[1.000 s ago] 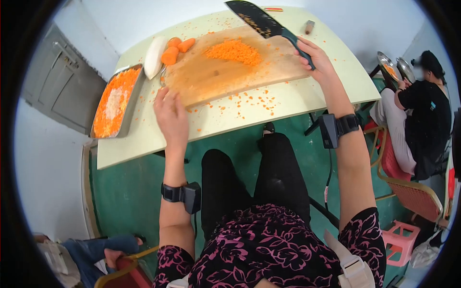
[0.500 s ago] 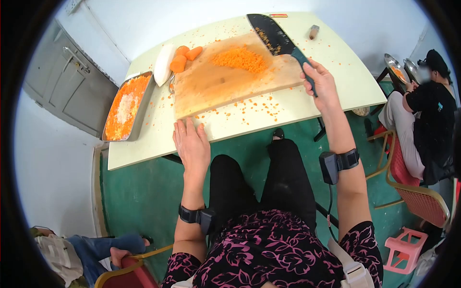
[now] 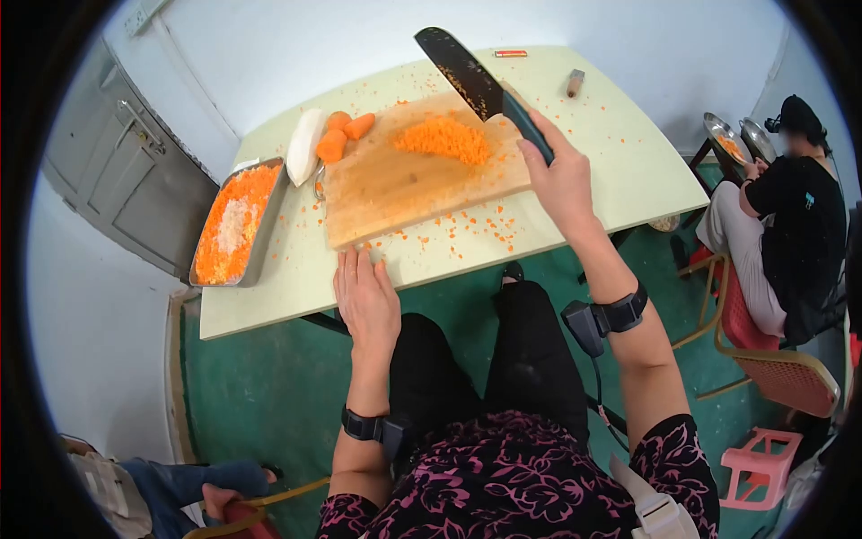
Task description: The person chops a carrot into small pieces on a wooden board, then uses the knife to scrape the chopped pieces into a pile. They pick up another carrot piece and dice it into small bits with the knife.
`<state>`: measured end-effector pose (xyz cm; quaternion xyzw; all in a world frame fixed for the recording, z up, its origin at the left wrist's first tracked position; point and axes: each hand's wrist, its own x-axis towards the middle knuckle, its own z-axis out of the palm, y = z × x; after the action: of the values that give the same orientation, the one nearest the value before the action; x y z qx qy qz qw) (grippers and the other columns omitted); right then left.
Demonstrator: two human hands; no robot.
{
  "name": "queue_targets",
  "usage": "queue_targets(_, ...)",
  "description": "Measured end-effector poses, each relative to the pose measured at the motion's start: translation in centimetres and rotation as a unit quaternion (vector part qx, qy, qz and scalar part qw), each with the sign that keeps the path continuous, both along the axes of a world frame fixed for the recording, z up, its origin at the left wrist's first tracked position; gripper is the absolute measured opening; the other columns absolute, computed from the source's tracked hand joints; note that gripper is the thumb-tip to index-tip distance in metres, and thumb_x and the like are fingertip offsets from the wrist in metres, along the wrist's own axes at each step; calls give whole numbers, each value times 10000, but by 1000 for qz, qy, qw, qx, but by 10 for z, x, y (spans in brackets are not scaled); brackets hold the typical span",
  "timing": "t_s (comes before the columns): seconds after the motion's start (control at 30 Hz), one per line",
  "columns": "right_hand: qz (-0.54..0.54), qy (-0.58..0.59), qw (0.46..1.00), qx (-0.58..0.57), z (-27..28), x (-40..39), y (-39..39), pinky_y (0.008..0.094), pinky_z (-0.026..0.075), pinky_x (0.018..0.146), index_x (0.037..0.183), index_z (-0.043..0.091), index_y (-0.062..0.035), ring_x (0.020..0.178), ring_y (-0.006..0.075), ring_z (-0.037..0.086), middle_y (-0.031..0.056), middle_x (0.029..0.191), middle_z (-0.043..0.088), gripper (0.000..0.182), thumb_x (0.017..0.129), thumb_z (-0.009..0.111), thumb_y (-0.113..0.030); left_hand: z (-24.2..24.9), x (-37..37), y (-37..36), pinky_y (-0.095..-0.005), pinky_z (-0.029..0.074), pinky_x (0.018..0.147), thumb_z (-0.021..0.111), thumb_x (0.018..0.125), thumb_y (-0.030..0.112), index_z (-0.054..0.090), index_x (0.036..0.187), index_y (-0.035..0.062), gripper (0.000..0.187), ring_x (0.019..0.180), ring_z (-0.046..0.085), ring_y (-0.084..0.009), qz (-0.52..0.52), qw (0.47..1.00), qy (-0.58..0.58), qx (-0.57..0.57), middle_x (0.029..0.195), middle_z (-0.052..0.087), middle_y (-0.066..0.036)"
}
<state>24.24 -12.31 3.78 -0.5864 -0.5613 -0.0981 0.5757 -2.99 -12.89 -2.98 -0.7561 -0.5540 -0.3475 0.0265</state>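
Observation:
My right hand [image 3: 558, 175] is closed round the dark green handle of a black-bladed kitchen knife [image 3: 462, 74], raised over the far right part of a wooden cutting board [image 3: 386, 202]. Orange bits cling to the blade. Below it on the board lies a heap of finely chopped carrot [image 3: 442, 140]. My left hand [image 3: 366, 296] rests open at the table's near edge, fingertips by the board's near left corner. Carrot pieces [image 3: 332, 145] and a peeled white radish [image 3: 305, 148] lie at the board's left end.
A metal tray [image 3: 260, 235] of chopped carrot with a paler heap on top stands at the table's left. Carrot crumbs litter the table [image 3: 296, 292]. A small brown object [image 3: 575, 83] and a red packet [image 3: 511, 54] lie at the back. Another person [image 3: 790, 207] sits at right.
My right hand has swung the knife to the left over the board, and the blade now looks narrower. My left hand stays at the table edge. The whole view has shifted slightly.

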Motion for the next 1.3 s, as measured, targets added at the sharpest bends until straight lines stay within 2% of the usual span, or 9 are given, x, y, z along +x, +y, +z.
queue_targets(0.07, 65, 176, 980, -68, -2, 3, -18, 271, 403, 461, 1181, 574, -49, 520, 166, 536, 106, 748, 620, 336, 857, 598, -136, -3, 0, -2, -456, 319, 1026, 485, 903, 116, 507, 1173, -82, 335, 1212, 420, -404, -25, 1000, 1, 14, 1246, 496, -265)
queue_targets(0.13, 151, 424, 874, -181, 9, 10, -57, 215, 327, 393, 1216, 537, -15, 467, 91, 464, 71, 720, 592, 365, 875, 580, -138, 0, 2, -3, -454, 329, 1019, 491, 898, 104, 503, 1173, -84, 333, 1202, 429, -404, -26, 1000, -9, 0, 1235, 503, -262)
queue_targets(0.2, 137, 488, 849, -147, -4, 12, -102, 167, 242, 366, 1262, 480, 14, 468, 28, 392, 26, 726, 549, 417, 887, 572, -145, 2, 6, -3, -453, 335, 1014, 493, 894, 96, 498, 1173, -87, 334, 1196, 435, -403, -34, 999, -19, -4, 1227, 507, -261)
queue_targets(0.27, 106, 537, 828, -119, -16, 12, -150, 168, 260, 369, 1282, 451, 28, 460, 40, 402, 42, 742, 554, 435, 892, 551, -136, 2, 12, -3, -453, 337, 1010, 493, 891, 93, 494, 1174, -89, 336, 1192, 439, -403, -42, 999, -26, 1, 1221, 509, -263)
queue_targets(0.47, 25, 544, 835, -81, -30, 0, -234, 182, 294, 328, 1311, 414, 28, 427, 55, 421, 75, 773, 555, 443, 882, 473, -70, 2, 34, -4, -448, 339, 1006, 483, 893, 90, 486, 1182, -96, 344, 1193, 435, -406, -66, 997, -42, 10, 1228, 497, -281)
queue_targets(0.6, 23, 546, 830, -113, -22, -7, -234, 184, 293, 306, 1312, 410, 32, 405, 60, 424, 74, 778, 555, 453, 872, 463, -62, 7, 33, -7, -454, 337, 1005, 468, 901, 93, 498, 1183, -84, 334, 1183, 439, -412, -32, 992, -118, -13, 1241, 492, -276)
queue_targets(0.8, 16, 524, 840, -141, -17, -14, -235, 188, 288, 290, 1329, 387, 29, 390, 63, 424, 72, 790, 555, 473, 876, 479, -72, 2, 24, -1, -408, 334, 1027, 421, 934, 147, 523, 1201, -57, 351, 1224, 428, -350, 19, 999, -24, -18, 1262, 508, -227)
queue_targets(1.1, -24, 538, 839, -80, -11, 0, -243, 194, 282, 288, 1338, 370, 31, 377, 64, 421, 66, 777, 554, 502, 864, 495, -77, 0, 28, -2, -436, 334, 1013, 465, 904, 92, 516, 1197, -56, 332, 1206, 440, -364, -4, 1000, -22, 5, 1255, 522, -196)
queue_targets(1.3, -12, 533, 834, -142, -13, -6, -249, 194, 288, 296, 1345, 362, 31, 378, 65, 424, 61, 766, 552, 504, 871, 490, -82, 1, 33, -3, -437, 338, 1010, 469, 902, 92, 525, 1172, -63, 317, 1202, 443, -369, 6, 1000, -21, 11, 1245, 523, -212)
